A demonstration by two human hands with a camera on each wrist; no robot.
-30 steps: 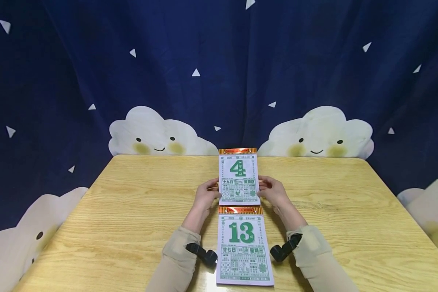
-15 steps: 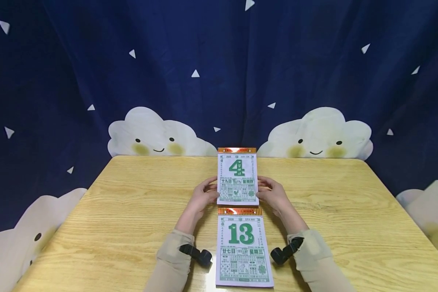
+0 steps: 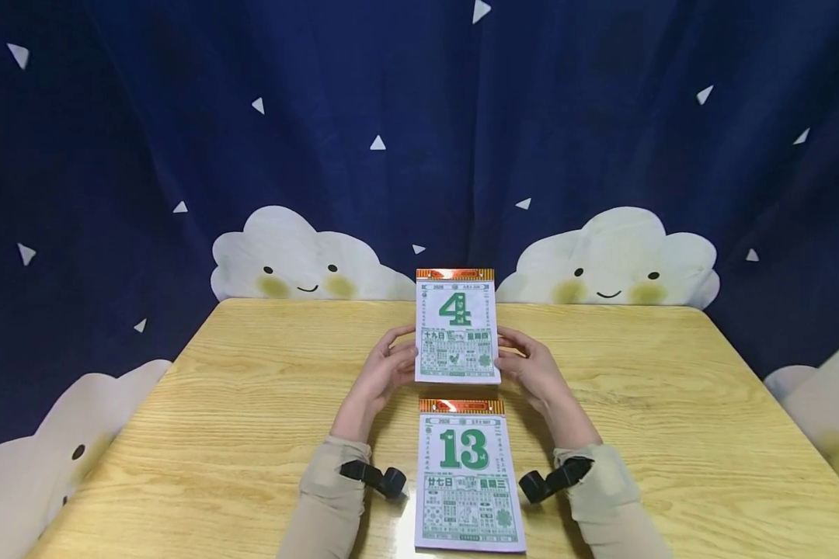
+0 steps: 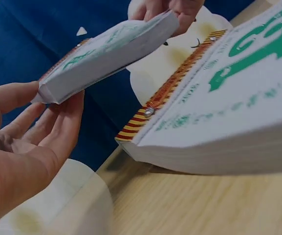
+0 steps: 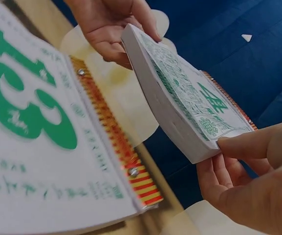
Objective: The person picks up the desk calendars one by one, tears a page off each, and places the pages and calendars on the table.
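Observation:
A tear-off calendar pad showing a green 4 (image 3: pixel 456 326) is held up off the table between both hands. My left hand (image 3: pixel 384 366) pinches its left edge, thumb on the front and fingers behind. On the opposite edge my right hand (image 3: pixel 531 369) grips it the same way, as the right wrist view shows with the thumb (image 5: pixel 248 147) on the page corner. Nearer to me, a second calendar pad with a green 13 (image 3: pixel 468 481) lies flat on the table between the forearms. Both pads have a red and gold striped band along the top.
The wooden table (image 3: pixel 252 388) spreads out on both sides of the pads. Behind it hangs a dark blue curtain (image 3: pixel 308 155) with white triangles and smiling clouds. Each sleeve carries a black wrist camera, the left one (image 3: pixel 377 477) and the right one (image 3: pixel 552 480).
Both hands have raised the pad with the 4, and its lower edge now stands farther above the striped band of the pad with the 13. That lower pad stays in place.

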